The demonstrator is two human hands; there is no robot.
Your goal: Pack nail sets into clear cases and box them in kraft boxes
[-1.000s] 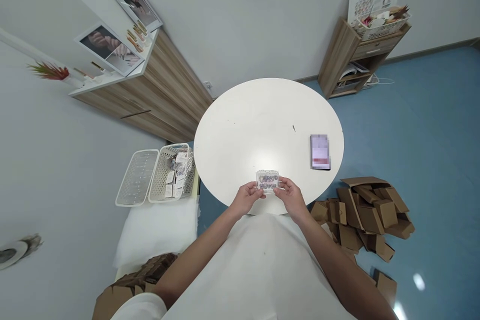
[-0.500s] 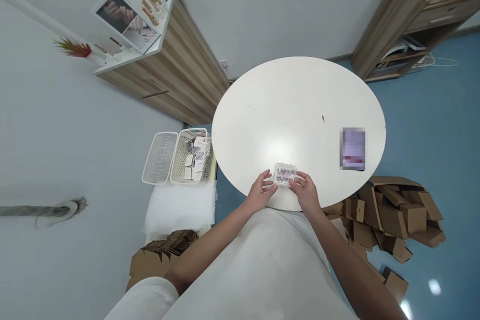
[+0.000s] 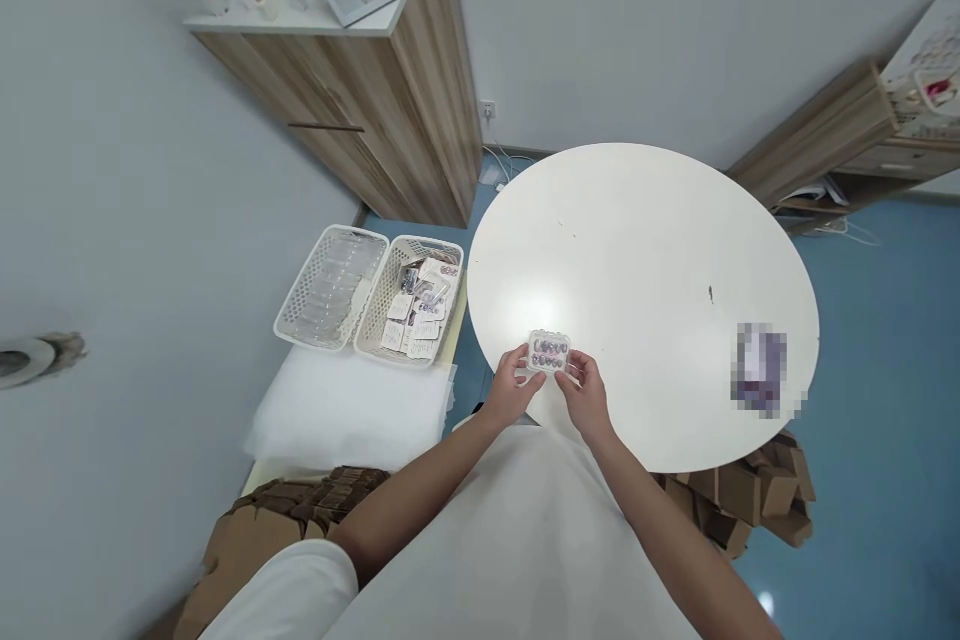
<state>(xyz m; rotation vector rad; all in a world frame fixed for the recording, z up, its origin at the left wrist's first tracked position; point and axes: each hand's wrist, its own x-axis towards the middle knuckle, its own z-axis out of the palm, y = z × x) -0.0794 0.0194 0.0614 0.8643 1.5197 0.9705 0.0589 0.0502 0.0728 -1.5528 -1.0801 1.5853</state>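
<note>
Near the table's front edge is a small clear plastic case (image 3: 548, 351) with two rows of shiny purplish pieces that look like press-on nails. My left hand (image 3: 511, 390) grips its left side, the thumb at the lower corner. On the other side, my right hand (image 3: 586, 395) has its fingers along the case's right edge and its thumb at the bottom edge. Whether the case rests on the white oval table (image 3: 645, 220) or is lifted a little, I cannot tell.
Left of the table, a white basket (image 3: 367, 340) holds cards and packets; beside it another basket (image 3: 281, 320) holds clear plastic cases. White sheets (image 3: 345, 410) and folded brown cardboard (image 3: 262, 540) lie nearer me. A blurred-out purple item (image 3: 759, 370) is on the table's right; cardboard boxes (image 3: 739, 500) lie beyond.
The view has swung left, bringing the baskets closer to the middle. My left fingers, spread beside the case before, are now closed on its left side. My right hand stays on the case.
</note>
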